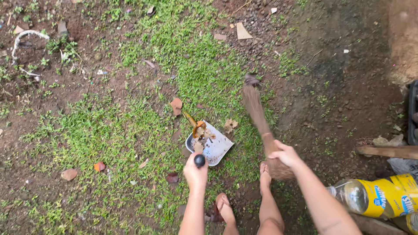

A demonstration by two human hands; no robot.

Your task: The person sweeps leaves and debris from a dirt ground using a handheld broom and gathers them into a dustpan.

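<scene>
Head view: the left hand (195, 172) has its fingers wrapped round the dustpan (213, 146) handle, pan on the grass holding dry leaves. Just right of the dustpan, the right hand (283, 154) grips the broom (257, 113), mid-sweep; loose leaves (176, 105) beyond the pan seemingly need brushing in.

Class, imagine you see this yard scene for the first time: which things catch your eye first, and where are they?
At centre, the left hand grips the black handle of a white dustpan full of dry leaves, resting on the grass. Just right of it, the right hand holds a brown hand broom, blurred. A clear bottle with a yellow label lies at lower right.
</scene>
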